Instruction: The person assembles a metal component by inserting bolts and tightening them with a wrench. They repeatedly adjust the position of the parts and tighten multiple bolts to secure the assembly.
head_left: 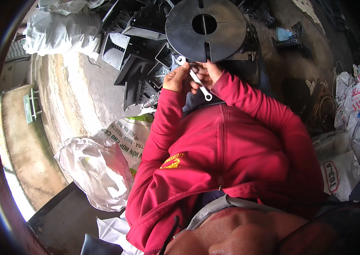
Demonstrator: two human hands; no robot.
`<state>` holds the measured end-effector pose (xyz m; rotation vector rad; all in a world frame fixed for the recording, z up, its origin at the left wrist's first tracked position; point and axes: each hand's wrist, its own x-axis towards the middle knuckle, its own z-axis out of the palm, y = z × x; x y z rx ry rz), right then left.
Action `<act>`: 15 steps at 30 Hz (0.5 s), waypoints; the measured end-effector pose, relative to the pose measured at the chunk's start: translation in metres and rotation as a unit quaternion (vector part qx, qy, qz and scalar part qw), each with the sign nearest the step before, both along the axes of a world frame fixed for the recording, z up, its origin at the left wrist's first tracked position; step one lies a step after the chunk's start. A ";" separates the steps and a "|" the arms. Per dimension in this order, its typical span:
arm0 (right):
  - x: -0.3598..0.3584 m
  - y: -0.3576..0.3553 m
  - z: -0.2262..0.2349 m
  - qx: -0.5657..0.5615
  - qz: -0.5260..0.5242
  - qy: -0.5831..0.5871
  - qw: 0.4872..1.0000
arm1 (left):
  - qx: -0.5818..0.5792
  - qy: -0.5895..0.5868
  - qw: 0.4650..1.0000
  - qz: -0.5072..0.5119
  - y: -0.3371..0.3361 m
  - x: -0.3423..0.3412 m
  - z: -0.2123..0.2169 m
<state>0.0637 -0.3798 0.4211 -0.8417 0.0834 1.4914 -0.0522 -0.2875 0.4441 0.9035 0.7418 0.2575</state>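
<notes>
My left hand is closed, pinching a silver double-ended ring wrench close to its far end. The wrench slants toward my chest, one ring end up by my fingers and the other hanging free in front of the red jacket. Just to the right, my right hand has its fingers curled at the near edge of a round black disc. What those fingers grip is hidden behind the wrench and under the disc. The disc has a central hole and narrow slots.
Many black moulded parts are piled at the far left, with a small tool like a drill nearer me. White wrapped bundles stand behind. A crumpled white bag lies at my left; printed sacks sit at the right.
</notes>
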 end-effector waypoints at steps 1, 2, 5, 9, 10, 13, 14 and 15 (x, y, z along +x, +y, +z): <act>0.004 0.000 0.008 0.057 0.025 0.016 0.998 | -0.029 -0.030 0.999 0.002 0.004 0.003 0.000; 0.005 -0.002 0.011 0.113 0.047 0.035 0.992 | -0.020 -0.015 1.000 0.001 0.003 0.003 0.001; 0.000 0.001 0.000 0.014 -0.004 0.008 1.000 | 0.029 0.047 0.998 -0.032 0.009 -0.001 0.006; 0.005 0.008 -0.025 0.167 0.031 0.032 0.985 | 0.096 0.103 0.971 -0.192 0.053 -0.008 0.012; 0.005 0.009 -0.029 0.190 0.034 0.033 0.981 | 0.104 0.110 0.966 -0.211 0.062 -0.009 0.012; 0.007 0.009 -0.024 0.172 0.028 0.026 0.984 | 0.182 0.098 0.940 -0.271 0.074 -0.002 0.017; 0.008 0.007 -0.020 0.151 0.023 0.022 0.988 | 0.193 0.120 0.930 -0.290 0.074 0.001 0.023; 0.008 0.004 -0.021 0.155 0.019 0.022 0.988 | 0.202 0.107 0.925 -0.305 0.074 0.005 0.026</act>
